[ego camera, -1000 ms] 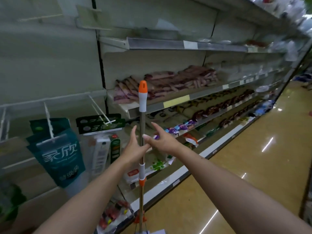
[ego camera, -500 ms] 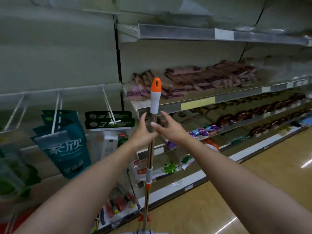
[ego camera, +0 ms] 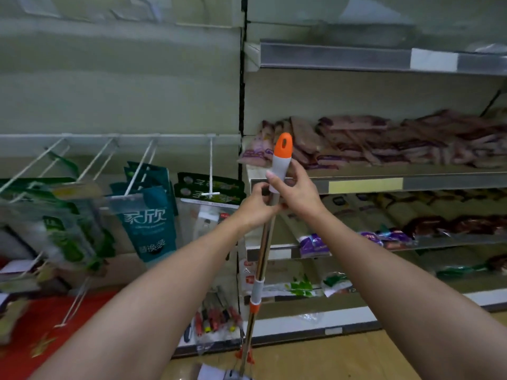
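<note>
1. We stand in a shop aisle. A long shelf (ego camera: 365,185) with flat brown packets (ego camera: 384,141) runs to the right, and teal bags (ego camera: 149,220) hang on wire hooks (ego camera: 142,160) to the left.
2. The mop pole (ego camera: 264,237) stands almost upright in front of the person. Its lower end is down at the shiny floor (ego camera: 329,357) and its orange tip (ego camera: 284,145) is level with the packets.
3. The right hand (ego camera: 299,192) is wrapped around the grey grip just below the orange tip.
4. The left hand (ego camera: 256,208) is closed around the bare metal tube directly under it, and the two hands touch.
5. I think the hands are stacked so high in order to steer the long pole from the top, or to twist the upper part.
6. A grey collar (ego camera: 256,293) lower on the tube looks like the lock for the length, so twisting seems possible.
</note>
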Action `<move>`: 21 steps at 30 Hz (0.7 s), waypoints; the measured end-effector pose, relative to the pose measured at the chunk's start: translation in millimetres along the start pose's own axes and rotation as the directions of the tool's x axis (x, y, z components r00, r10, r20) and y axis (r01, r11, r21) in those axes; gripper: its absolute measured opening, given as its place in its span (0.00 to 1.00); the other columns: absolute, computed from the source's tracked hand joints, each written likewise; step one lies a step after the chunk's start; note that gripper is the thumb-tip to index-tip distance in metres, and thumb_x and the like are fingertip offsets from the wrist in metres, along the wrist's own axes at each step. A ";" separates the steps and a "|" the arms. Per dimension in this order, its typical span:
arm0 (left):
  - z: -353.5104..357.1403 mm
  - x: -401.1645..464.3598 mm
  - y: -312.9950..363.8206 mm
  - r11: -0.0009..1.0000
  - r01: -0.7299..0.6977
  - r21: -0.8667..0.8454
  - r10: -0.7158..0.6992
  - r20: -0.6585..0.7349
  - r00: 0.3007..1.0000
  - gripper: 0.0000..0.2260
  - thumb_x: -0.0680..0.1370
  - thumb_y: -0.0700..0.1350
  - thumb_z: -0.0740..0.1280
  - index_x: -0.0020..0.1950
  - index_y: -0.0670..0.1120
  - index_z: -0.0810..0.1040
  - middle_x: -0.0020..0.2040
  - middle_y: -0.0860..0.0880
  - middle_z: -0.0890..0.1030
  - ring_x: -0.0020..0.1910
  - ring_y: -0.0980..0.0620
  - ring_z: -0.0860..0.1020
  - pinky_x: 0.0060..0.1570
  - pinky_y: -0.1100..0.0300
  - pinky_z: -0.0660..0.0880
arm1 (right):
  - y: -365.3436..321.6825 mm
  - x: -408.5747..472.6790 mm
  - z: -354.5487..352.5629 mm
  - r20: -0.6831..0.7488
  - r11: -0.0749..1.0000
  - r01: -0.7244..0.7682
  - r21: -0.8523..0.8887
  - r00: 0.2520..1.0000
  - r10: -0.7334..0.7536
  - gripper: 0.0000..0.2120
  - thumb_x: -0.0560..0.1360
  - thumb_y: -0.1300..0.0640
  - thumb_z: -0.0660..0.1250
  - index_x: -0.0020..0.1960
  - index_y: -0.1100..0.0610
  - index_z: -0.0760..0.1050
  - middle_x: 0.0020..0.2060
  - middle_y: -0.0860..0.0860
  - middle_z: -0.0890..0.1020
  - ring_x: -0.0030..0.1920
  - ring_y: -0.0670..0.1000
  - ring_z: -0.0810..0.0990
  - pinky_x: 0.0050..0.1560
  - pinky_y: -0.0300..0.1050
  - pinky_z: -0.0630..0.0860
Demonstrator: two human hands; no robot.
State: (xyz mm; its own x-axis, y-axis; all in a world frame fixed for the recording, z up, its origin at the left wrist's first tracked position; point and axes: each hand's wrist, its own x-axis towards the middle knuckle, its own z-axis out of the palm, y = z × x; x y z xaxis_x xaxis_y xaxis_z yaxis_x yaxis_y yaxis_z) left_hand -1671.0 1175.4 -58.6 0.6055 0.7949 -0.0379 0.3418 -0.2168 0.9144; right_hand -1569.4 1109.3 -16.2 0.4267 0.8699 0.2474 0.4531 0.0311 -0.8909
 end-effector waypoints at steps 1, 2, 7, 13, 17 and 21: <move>0.8 -2.4 2.1 1.000 -0.008 -0.008 0.008 0.002 1.000 0.35 0.68 0.56 0.72 0.70 0.47 0.62 0.60 0.46 0.78 0.58 0.48 0.77 0.59 0.49 0.75 | -0.6 1.5 1.1 -0.004 1.000 -0.003 -0.003 1.000 0.003 0.27 0.72 0.43 0.69 0.67 0.52 0.69 0.57 0.49 0.76 0.56 0.47 0.76 0.49 0.39 0.71; 2.1 -4.5 3.8 1.000 -0.028 -0.013 0.028 0.010 1.000 0.34 0.68 0.55 0.72 0.70 0.46 0.64 0.60 0.44 0.78 0.59 0.46 0.77 0.59 0.47 0.75 | -1.6 2.0 2.8 0.000 1.000 -0.002 -0.002 1.000 0.002 0.24 0.73 0.43 0.68 0.63 0.53 0.71 0.55 0.50 0.77 0.54 0.48 0.76 0.48 0.38 0.72; 13.3 -23.1 5.4 0.995 -0.099 -0.008 0.098 -0.060 0.993 0.11 0.75 0.45 0.67 0.58 0.50 0.73 0.53 0.45 0.80 0.55 0.48 0.78 0.57 0.48 0.76 | -9.3 -7.9 20.4 0.051 0.985 -0.044 0.169 0.998 0.035 0.20 0.74 0.40 0.64 0.56 0.54 0.70 0.47 0.53 0.81 0.49 0.51 0.80 0.53 0.49 0.77; 17.6 -41.7 1.5 0.996 -0.071 -0.053 0.064 -0.128 0.990 0.03 0.78 0.41 0.61 0.46 0.49 0.72 0.35 0.49 0.77 0.32 0.62 0.78 0.29 0.72 0.74 | -11.9 -24.4 25.4 0.117 0.962 0.027 0.270 0.991 -0.060 0.09 0.76 0.44 0.63 0.50 0.47 0.69 0.36 0.50 0.80 0.38 0.46 0.81 0.49 0.48 0.78; 22.7 -52.1 -6.6 0.990 -0.104 -0.090 0.090 -0.155 0.984 0.07 0.79 0.45 0.63 0.54 0.55 0.69 0.44 0.52 0.77 0.36 0.68 0.77 0.32 0.76 0.72 | -14.0 -44.6 35.5 0.053 0.953 0.085 0.292 0.993 -0.105 0.10 0.77 0.46 0.63 0.53 0.49 0.67 0.39 0.49 0.76 0.38 0.45 0.77 0.40 0.39 0.74; 29.6 -65.7 -11.3 0.973 -0.119 -0.197 0.079 -0.200 0.977 0.15 0.78 0.43 0.64 0.64 0.47 0.68 0.53 0.50 0.77 0.52 0.57 0.76 0.41 0.75 0.73 | -16.5 -67.4 40.2 -0.052 0.939 0.159 0.304 0.987 -0.150 0.11 0.76 0.47 0.65 0.52 0.52 0.68 0.37 0.48 0.77 0.37 0.44 0.78 0.40 0.44 0.76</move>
State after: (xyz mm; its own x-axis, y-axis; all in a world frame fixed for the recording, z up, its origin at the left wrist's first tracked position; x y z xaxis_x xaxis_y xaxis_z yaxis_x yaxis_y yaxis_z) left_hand -1693.4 1108.8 -78.3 0.4750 0.8724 0.1154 0.1188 -0.1934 0.9739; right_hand -1637.1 1070.0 -33.5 0.3944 0.8284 0.3978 0.2550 0.3172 -0.9134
